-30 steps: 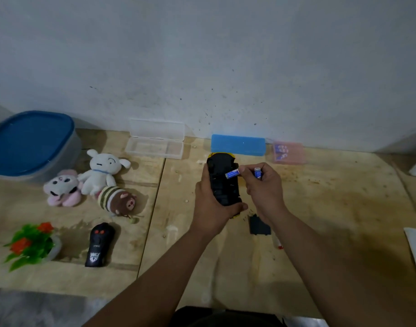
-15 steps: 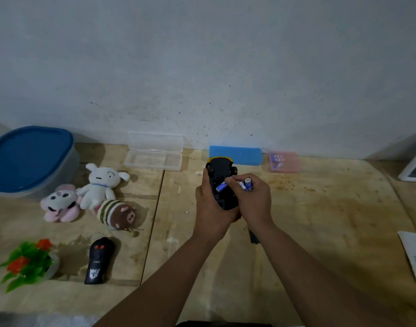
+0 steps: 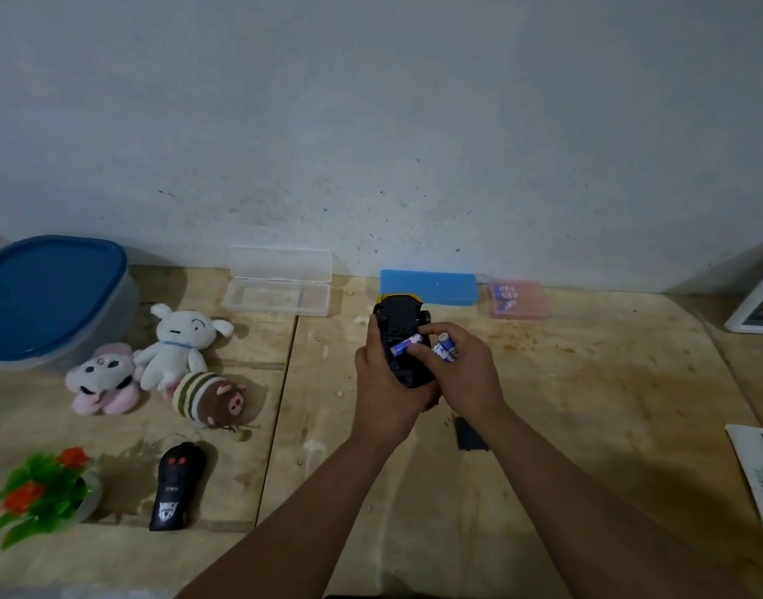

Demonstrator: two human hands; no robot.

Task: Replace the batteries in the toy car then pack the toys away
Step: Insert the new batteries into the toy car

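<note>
Black plastic toy car (image 3: 403, 343) gripped underside-up by left hand (image 3: 382, 382); right hand (image 3: 466, 373) fingers pinch cylindrical blue batteries (image 3: 444, 350)

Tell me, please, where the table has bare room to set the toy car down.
Bare wood lies right of the hands, between the pink case and the papers. The strip below the battery cover is free too. The left side is crowded with plush toys, remote and plant.

A fake plant (image 3: 40, 490) with orange flowers sits at the worktop's (image 3: 587, 382) near left corner. Printed paper (image 3: 760, 477) lies at the right edge. A white-framed picture (image 3: 760, 304) leans further back.
</note>
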